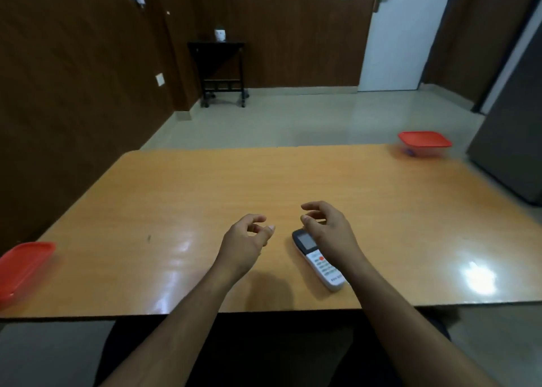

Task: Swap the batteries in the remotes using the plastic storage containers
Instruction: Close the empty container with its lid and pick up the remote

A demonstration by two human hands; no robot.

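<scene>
Remote (319, 259), white with a dark screen end, lies face up on the desk (176, 198) near its front edge, angled with the screen toward the far left. Right hand (328, 229) hovers over the screen end, fingers (311, 206) loosely curled and holding nothing. Left hand (246, 241) hangs just left of it, fingers curled, empty. Red-lidded container (425, 142) sits at the far right corner; a second red container (22, 265) at the near left edge.
</scene>
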